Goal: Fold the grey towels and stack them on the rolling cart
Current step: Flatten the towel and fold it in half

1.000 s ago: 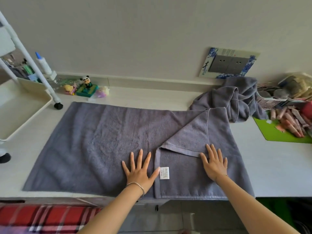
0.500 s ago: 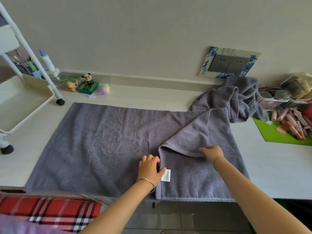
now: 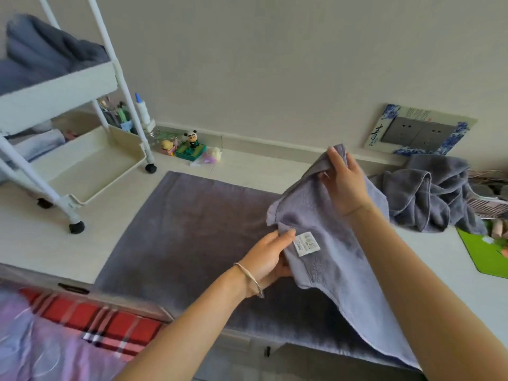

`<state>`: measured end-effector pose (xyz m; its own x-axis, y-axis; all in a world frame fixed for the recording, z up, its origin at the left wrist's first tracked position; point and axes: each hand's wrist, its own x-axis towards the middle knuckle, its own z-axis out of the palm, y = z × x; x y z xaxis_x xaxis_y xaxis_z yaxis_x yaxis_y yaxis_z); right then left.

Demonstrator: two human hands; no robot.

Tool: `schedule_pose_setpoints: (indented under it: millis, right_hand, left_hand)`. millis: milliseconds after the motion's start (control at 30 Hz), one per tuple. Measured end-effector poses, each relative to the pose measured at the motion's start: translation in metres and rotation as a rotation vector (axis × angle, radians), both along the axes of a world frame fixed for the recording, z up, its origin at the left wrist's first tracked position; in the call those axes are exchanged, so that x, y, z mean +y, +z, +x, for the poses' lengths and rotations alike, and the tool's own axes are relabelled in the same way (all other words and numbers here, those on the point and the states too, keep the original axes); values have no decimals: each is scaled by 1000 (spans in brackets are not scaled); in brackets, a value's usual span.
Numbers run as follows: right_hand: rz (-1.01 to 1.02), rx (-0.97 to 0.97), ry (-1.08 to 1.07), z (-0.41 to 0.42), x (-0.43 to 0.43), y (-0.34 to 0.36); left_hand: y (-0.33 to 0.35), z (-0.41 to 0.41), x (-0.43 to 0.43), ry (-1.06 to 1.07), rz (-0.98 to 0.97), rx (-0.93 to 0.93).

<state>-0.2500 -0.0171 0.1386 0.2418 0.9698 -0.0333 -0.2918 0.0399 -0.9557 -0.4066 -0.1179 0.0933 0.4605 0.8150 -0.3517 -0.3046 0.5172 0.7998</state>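
Countertop [image 3: 247, 166] beside the rolling cart [image 3: 60, 92]: limp, light grey towel [image 3: 192, 229], best held by corners; left hand [image 3: 268, 257] pinches the labelled hem, right hand [image 3: 347, 185] seemingly grips a corner.

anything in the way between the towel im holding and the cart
Nothing visible does. The left hand and right hand grip the towel by its lifted end; between it and the cart lie only its flat half and bare counter. Toys sit back by the wall.
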Motion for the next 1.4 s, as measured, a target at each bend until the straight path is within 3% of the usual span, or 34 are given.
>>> schedule_pose_setpoints:
  millis: [200,400,467,533,600,667,733,933,1100,1333,1400]
  right_hand:
    - [68,56,44,-109,42,19]
    - [-31,6,174,-237,91,-30]
    - [-65,-107,277,-260,105,-57]
    - [-144,-346,396,-274,109,-88]
    - [-235,-587,427,-276,104,-113]
    - [-283,-693,433,-266,96,-139]
    - [-308,-725,450,-255,88,-157]
    - [-283,-903,391,-238,91,-182]
    - [-176,-1155,367,-247,133,-188]
    - [-271,-1334,356,-251,178,-197]
    - [-205,-1477,350,-251,181,-192]
  left_hand:
    - [33,-113,10,16,21,-3]
    - [1,-247,38,175,-99,95]
    - [-23,-279,46,244,-153,164]
    - [-49,-303,52,296,-207,349]
    - [-76,-316,56,260,-209,671]
    - [-105,-327,61,129,-105,1077]
    - [-121,-329,66,95,-30,1224]
    - [-123,-315,92,174,-12,1148]
    - [-129,-317,106,249,98,1096]
    - [-146,-318,104,303,217,1097]
    - [-144,-316,100,330,288,1081]
